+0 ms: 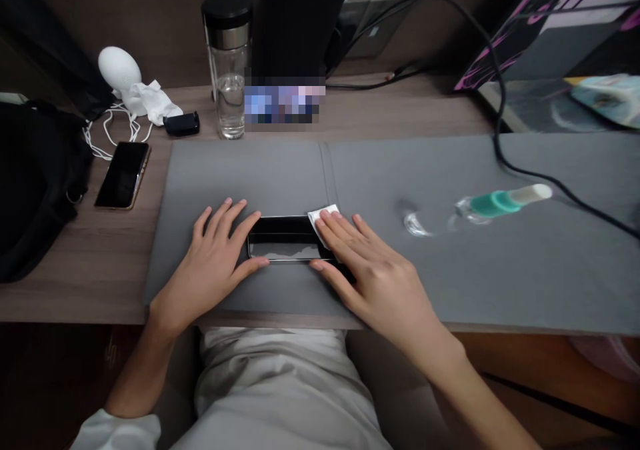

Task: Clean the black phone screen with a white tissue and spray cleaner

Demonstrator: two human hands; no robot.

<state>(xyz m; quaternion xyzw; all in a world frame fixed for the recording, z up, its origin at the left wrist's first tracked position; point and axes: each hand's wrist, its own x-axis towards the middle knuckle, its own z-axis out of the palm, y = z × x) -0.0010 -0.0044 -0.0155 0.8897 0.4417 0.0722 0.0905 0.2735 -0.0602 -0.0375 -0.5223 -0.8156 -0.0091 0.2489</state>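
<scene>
From my remote station I read the work area as follows. A black phone (285,238) lies flat, screen up, on a gray desk mat (240,170), directly between the two hands and near the mat's front edge.

Left hand (207,270): open, fingers spread and arched. The thumb touches the phone's lower edge near its left end. It has no closed grip on anything.

Right hand (373,277): open and spread, resting over the phone's right end. Its fingers (330,218) press a white wipe (323,222) against the phone's upper right corner. The thumb reaches the phone's lower edge.

A clear spray bottle (480,209) with a teal collar lies on its side on the mat, right of the right hand. Beyond the mat, on the wooden desk (75,283), stand a glass water bottle (227,70) and a second phone (123,175). A black bag (35,190) sits at far left.
</scene>
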